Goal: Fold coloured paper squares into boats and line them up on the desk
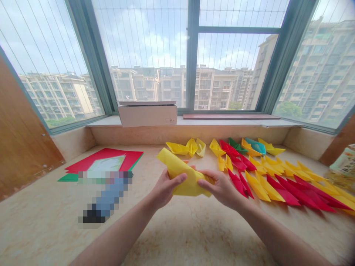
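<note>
We grip a folded sheet of yellow origami paper [180, 175] in both hands, fingers closed on it, left hand [166, 188] and right hand [220, 188] close together above a marble ledge [55, 221]. Rows of folded red and yellow paper boats [288, 190] lie just right; a stack of red paper [107, 157] lies left.

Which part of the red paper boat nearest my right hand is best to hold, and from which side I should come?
Pinch the red paper boat at its narrow near tip, coming from your side, past your right hand. That tip points toward you, while the far end sits close to other red boats.
</note>
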{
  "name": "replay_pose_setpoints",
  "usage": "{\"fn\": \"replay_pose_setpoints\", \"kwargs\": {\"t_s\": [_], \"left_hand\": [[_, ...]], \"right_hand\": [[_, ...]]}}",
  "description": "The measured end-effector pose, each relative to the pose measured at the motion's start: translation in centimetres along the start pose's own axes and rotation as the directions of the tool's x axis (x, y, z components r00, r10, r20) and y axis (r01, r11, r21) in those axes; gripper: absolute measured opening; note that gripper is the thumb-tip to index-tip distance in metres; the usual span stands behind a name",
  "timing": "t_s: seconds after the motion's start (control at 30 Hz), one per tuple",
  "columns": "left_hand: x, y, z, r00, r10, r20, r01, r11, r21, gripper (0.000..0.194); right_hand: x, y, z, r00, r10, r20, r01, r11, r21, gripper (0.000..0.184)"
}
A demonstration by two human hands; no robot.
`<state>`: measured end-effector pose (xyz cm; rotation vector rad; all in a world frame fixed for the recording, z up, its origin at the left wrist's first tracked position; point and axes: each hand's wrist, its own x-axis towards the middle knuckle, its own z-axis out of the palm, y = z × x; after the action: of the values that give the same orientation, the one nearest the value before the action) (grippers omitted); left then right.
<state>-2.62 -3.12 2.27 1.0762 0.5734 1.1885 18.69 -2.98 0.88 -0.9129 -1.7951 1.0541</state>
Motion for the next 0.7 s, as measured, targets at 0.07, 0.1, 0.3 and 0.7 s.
{"fn": "replay_pose_setpoints", "kwargs": {"t_s": [0.07,0.1,0.3,0.7], "left_hand": [[0.0,0.3,-0.4,0.999,-0.008,0.042,0.005,0.997,0.072,0.057],[0.1,0.4,-0.6,0.998,-0.012,0.056,0.006,0.994,0.105,0.056],[0.3,0.0,-1.4,0.999,-0.025,0.04,0.019,0.991,0.135,0.047],[1.2,-0.7,-1.3,0.982,0.122,-0.147,-0.137,0.985,-0.101,0.046]], "right_hand": [[0.0,0.2,-0.2,0.998,-0.052,-0.033,0.05,0.996,-0.068,0.042],[0.1,0.3,-0.3,0.994,-0.092,-0.055,0.085,0.989,-0.118,0.042],[0.1,0.9,-1.1,0.948,-0.296,-0.118,0.235,0.9,-0.367,0.044],[0.2,-0.5,0.0,0.997,0.032,-0.077,0.019,0.815,0.579,0.072]]}}
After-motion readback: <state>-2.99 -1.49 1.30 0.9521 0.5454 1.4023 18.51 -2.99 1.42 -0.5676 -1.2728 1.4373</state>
